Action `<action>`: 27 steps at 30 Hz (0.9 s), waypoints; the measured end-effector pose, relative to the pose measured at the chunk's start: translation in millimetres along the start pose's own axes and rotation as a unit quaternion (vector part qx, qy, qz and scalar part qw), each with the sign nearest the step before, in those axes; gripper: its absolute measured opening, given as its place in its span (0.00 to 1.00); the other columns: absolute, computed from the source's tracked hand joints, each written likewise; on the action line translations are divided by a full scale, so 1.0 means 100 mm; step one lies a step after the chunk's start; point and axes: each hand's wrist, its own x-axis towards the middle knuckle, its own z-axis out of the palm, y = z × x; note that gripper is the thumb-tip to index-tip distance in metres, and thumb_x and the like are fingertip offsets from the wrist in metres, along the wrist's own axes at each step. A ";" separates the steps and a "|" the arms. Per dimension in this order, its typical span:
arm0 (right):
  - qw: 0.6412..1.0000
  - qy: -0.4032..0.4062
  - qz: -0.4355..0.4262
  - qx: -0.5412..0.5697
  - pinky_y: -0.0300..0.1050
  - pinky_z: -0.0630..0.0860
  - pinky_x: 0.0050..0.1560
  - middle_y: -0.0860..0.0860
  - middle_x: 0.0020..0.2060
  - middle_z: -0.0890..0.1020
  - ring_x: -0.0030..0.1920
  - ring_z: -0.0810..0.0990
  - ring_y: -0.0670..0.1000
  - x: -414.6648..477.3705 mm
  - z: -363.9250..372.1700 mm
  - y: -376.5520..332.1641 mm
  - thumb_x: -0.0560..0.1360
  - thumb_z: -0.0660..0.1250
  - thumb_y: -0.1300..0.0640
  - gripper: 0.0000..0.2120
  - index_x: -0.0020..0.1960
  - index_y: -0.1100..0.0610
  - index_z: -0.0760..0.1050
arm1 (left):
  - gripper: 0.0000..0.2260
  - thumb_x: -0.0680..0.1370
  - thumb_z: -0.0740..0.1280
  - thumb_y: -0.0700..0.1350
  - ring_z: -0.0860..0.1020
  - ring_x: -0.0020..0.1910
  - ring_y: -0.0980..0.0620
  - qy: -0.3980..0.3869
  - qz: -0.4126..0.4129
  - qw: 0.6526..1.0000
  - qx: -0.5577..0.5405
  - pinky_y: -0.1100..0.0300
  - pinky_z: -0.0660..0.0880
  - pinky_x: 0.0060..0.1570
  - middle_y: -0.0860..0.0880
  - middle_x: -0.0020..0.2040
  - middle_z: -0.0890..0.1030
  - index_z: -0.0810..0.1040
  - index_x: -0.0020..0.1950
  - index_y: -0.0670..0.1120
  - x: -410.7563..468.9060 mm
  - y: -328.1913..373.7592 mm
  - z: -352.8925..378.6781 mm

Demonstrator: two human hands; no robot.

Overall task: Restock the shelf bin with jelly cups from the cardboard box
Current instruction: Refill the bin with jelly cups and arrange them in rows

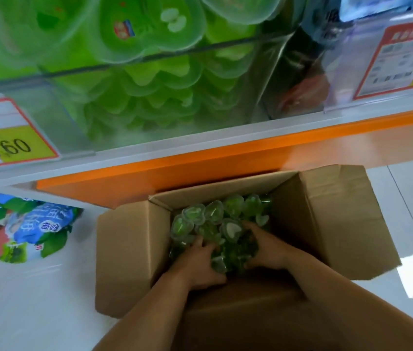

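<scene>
An open cardboard box (129, 252) stands on the floor under the shelf, holding several green heart-shaped jelly cups (213, 214). Both my hands are down inside it. My left hand (200, 262) curls round cups on the left of a small heap, and my right hand (263, 249) curls round cups on its right, so the heap is squeezed between them. Above, the clear shelf bin (55, 105) is filled with the same green jelly cups (149, 89) up to its rim.
An orange shelf edge (200, 171) runs just behind the box. A printed blue and green bag (28, 231) lies on the white floor to the left. Price labels (5, 138) hang at the left, and another price label (403, 59) at the right, of the bin.
</scene>
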 end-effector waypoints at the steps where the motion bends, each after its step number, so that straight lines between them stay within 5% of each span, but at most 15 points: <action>1: 1.000 0.008 -0.008 0.003 0.45 0.58 0.73 0.49 0.73 0.59 0.74 0.58 0.51 0.03 0.02 0.00 0.65 0.77 0.57 0.53 0.76 0.47 0.43 | 0.35 0.71 0.69 0.55 0.63 0.70 0.44 0.000 0.006 1.000 0.015 0.56 0.66 0.66 0.48 0.74 0.53 0.59 0.74 0.54 -0.01 0.00 0.01; 6: 0.994 0.029 -0.023 -0.106 0.51 0.57 0.74 0.50 0.76 0.49 0.75 0.52 0.55 0.12 0.06 0.02 0.67 0.75 0.51 0.52 0.76 0.45 0.41 | 0.28 0.74 0.68 0.53 0.65 0.71 0.43 0.019 0.022 0.999 0.019 0.55 0.64 0.69 0.46 0.76 0.48 0.63 0.73 0.57 0.02 0.03 0.01; 10: 0.987 0.045 -0.051 -0.147 0.53 0.66 0.69 0.50 0.72 0.54 0.72 0.61 0.57 0.14 0.07 -0.02 0.65 0.77 0.50 0.47 0.73 0.44 0.50 | 0.22 0.74 0.70 0.48 0.70 0.65 0.48 0.032 0.007 0.999 -0.032 0.58 0.67 0.65 0.47 0.70 0.66 0.71 0.68 0.53 0.04 -0.02 -0.08; 17: 0.947 -0.020 -0.039 -0.320 0.57 0.67 0.68 0.54 0.74 0.41 0.72 0.57 0.64 0.24 0.14 -0.15 0.67 0.75 0.48 0.49 0.76 0.44 0.45 | 0.11 0.75 0.67 0.45 0.77 0.52 0.52 0.104 -0.043 0.989 -0.093 0.56 0.75 0.54 0.52 0.53 0.79 0.77 0.56 0.53 -0.06 -0.03 -0.25; 27: 0.969 0.036 -0.053 -0.239 0.47 0.72 0.63 0.52 0.70 0.56 0.63 0.70 0.58 0.25 0.13 -0.15 0.68 0.74 0.53 0.22 0.61 0.50 0.73 | 0.14 0.74 0.69 0.47 0.75 0.58 0.51 0.090 -0.040 0.987 -0.130 0.61 0.71 0.56 0.49 0.60 0.76 0.76 0.60 0.51 -0.04 -0.06 -0.07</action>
